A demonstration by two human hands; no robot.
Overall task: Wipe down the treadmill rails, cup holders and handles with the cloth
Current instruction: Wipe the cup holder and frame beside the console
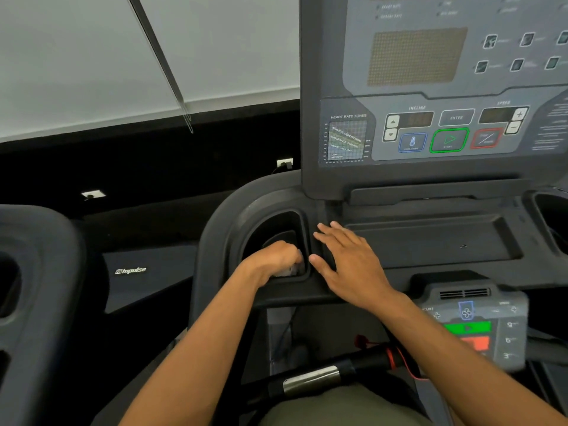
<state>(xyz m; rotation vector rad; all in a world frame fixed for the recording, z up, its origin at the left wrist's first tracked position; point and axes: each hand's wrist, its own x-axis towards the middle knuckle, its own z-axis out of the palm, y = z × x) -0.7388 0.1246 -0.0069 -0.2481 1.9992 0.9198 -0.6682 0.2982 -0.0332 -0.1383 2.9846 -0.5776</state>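
Our left hand (276,256) is down inside the left cup holder (270,221), at the left end of the treadmill (322,186) deck; its fingers are clenched round the cloth (290,270), of which only a small pale scrap shows beneath the knuckles, against the holder's near right wall; how much cloth lies under the hand we cannot tell

Our right hand (350,262) lies flat and released, grasping nothing; its fingers are straight and spread on the ridge just beside the cup holder's right rim, between that holder and the shallow tray (430,241) in the middle of the deck; the two hands are near each other but apart

The right cup holder (550,216) is cut off at the deck's right edge; the display panel (430,133) stands upright along the far edge, its screens dark; at the near edge, under our right forearm, sits a blurred keypad (479,327) with green and red buttons; below it a black handle (310,381) with a silver band runs across, and a red cord (396,358) is looped at its right end; a second treadmill (37,272) shows at the left
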